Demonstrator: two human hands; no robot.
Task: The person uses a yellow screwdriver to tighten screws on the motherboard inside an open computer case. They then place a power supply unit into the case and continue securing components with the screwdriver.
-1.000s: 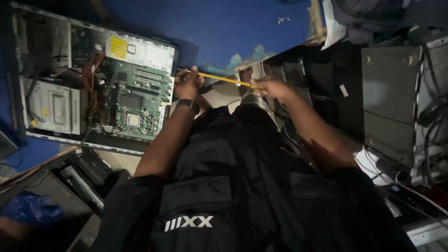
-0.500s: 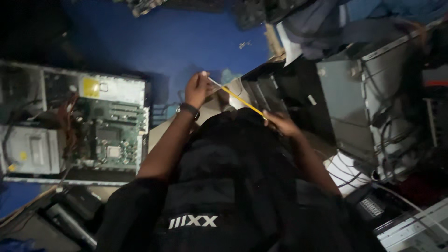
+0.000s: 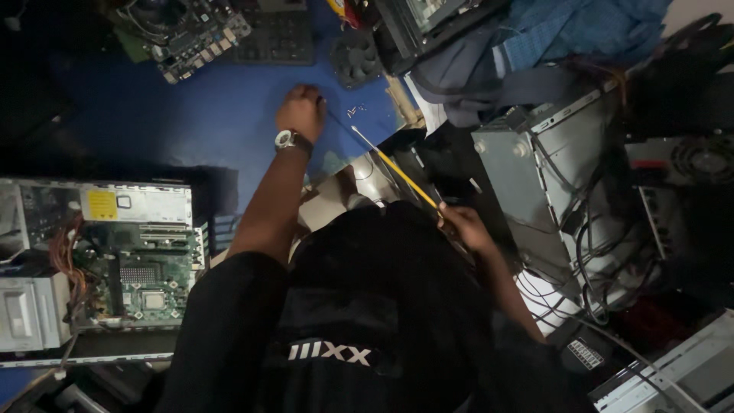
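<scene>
One yellow screwdriver clamped in right hand, left hand closed, perhaps on tiny screws

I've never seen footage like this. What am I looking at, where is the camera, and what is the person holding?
The camera sits on a person's head and looks straight down, so you see their dark shirt at the bottom and both arms stretching out in front.

The left hand, with a wristwatch, is stretched out, fist down, to the blue floor mat, close to some tiny loose parts, perhaps screws. The right hand holds a long screwdriver with a yellow shaft; its metal tip points up toward those parts.

Around them lies computer hardware: an opened desktop case at the left with its green circuit board showing, a loose circuit board at the top, a small black fan, and a grey metal case with cables at the right.
</scene>
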